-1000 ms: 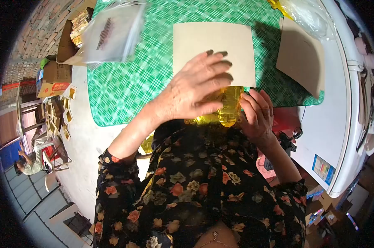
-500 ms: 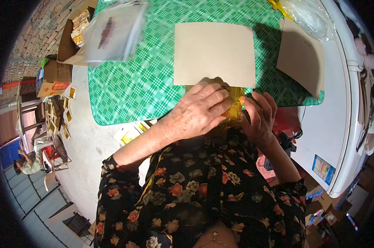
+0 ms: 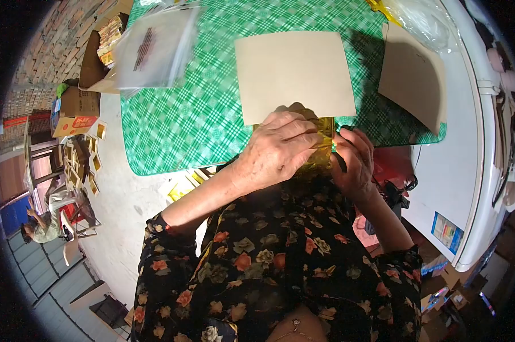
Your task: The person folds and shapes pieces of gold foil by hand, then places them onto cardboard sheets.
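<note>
A beige card sheet (image 3: 294,74) lies on the green checked tablecloth (image 3: 212,122). Along its near edge is a shiny gold, see-through film (image 3: 324,142), mostly covered by my hands. My left hand (image 3: 280,149) comes down over the film with bent fingers pressed together, gripping it beside the card. At the film's right edge, my right hand (image 3: 355,162) has curled fingers and the thumb close to them, pinching the edge. The film's lower part hangs toward the floral shirt, and its full shape is hidden.
Clear plastic bags (image 3: 155,48) lie at the table's back left. Another beige card (image 3: 414,77) sits at the right, near crumpled clear plastic (image 3: 425,23). A white appliance (image 3: 440,171) borders the right side. Cardboard boxes (image 3: 78,108) and a seated person (image 3: 41,225) are at the left.
The beige card has tilted a little, its near left corner now lower. Both hands stay on the film, with the right fingers shifted slightly left and more curled.
</note>
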